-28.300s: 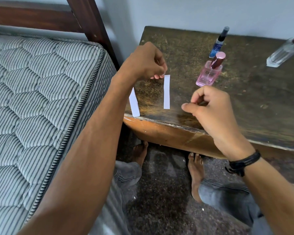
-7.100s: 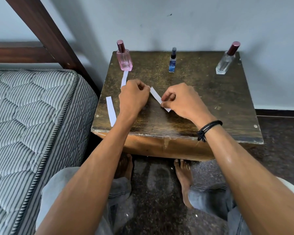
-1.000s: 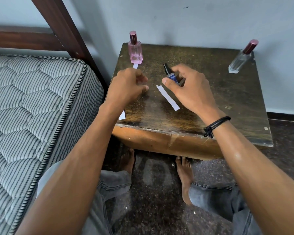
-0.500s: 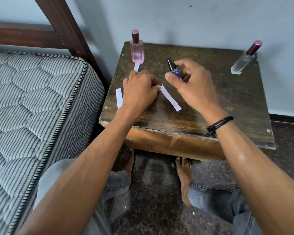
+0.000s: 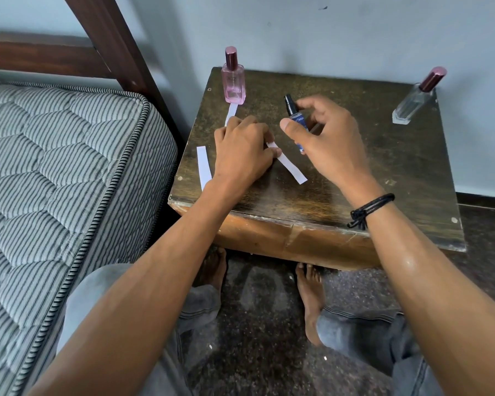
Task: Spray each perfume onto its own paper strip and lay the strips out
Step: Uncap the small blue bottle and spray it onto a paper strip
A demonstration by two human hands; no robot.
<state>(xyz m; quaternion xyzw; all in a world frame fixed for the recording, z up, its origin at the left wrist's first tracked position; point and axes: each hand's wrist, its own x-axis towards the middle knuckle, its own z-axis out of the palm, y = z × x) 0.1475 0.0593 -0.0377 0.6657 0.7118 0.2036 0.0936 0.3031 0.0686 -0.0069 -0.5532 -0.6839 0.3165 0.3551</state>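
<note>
My right hand (image 5: pixel 323 138) grips a small blue perfume bottle (image 5: pixel 296 118) with a black spray top, held just above the dark wooden table (image 5: pixel 383 172). My left hand (image 5: pixel 242 152) pinches the upper end of a white paper strip (image 5: pixel 290 167) that lies slanted on the table below the bottle. A second strip (image 5: pixel 204 167) lies near the table's left edge. A third strip (image 5: pixel 231 111) lies in front of the pink perfume bottle (image 5: pixel 234 78) at the back left, partly under my left hand. A clear bottle with a dark red cap (image 5: pixel 417 98) stands at the back right.
A striped mattress (image 5: pixel 55 181) and a dark wooden bed frame (image 5: pixel 106 44) adjoin the table on the left. A pale wall rises behind the table. My bare feet (image 5: pixel 309 298) rest on the speckled floor under the table's front edge.
My left hand has closed on the upper end of the slanted strip. My right hand keeps the blue bottle raised, now nearer the strip. The camera view has shifted slightly.
</note>
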